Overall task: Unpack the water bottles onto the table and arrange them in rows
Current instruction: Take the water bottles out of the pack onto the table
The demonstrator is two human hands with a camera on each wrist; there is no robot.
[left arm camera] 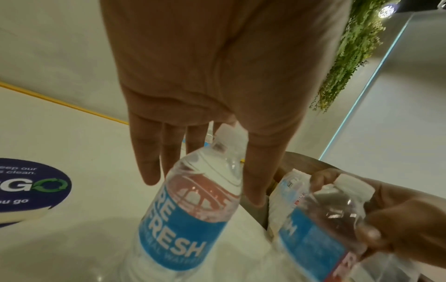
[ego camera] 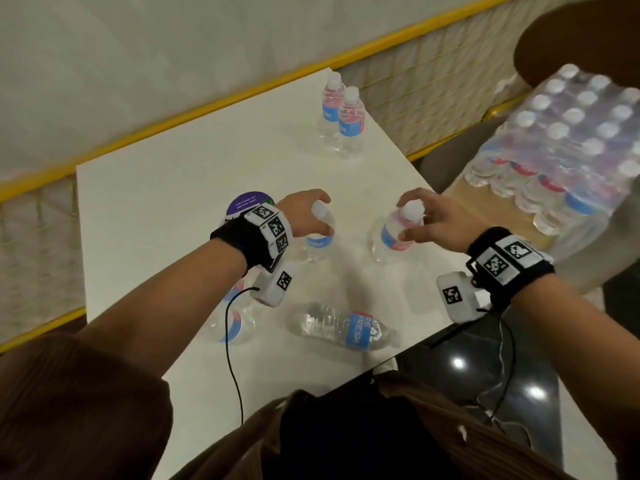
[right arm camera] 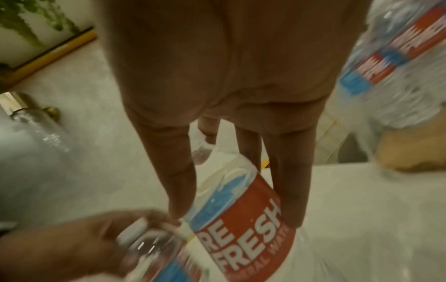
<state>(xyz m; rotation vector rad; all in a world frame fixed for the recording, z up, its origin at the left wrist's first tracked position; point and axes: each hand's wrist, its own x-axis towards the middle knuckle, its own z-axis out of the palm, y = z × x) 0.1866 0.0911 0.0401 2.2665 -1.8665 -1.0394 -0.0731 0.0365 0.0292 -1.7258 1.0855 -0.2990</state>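
each hand has a bottle by its upper part, near the middle of the white counter [ego camera: 145, 209]. the left hand [ego camera: 304, 216] comes down over the left bottle [ego camera: 318, 237], its fingers [left arm camera: 149, 152] draped around the shoulder and neck with the cap poking up between them; in the left wrist view they look fairly straight, so the hold seems light and i cannot tell how firmly it pinches. the right hand [ego camera: 436, 220] curls round the right bottle [ego camera: 394, 233] just under the cap, thumb on the near side, and that bottle leans a little.

two bottles [ego camera: 341, 116] already stand touching each other at the far right of the counter, which looks like the start of a row. one bottle lies on its side [ego camera: 341, 327] at the near edge and another [ego camera: 232, 320] sits near left, partly hidden under the left forearm. the wrapped pack [ego camera: 561, 147] rests on a stool off to the right, still mostly full.

the step in hand seems to be carrying this pair to join the far ones. to do it well, grip lower on the shoulder rather than the cap alone, since thin plastic flexes and a full bottle swings. set each base flat beside the standing pair, in line, and let go only once it stands steady. keep the forearms lifted so the near bottles are not knocked or rolled off the edge.
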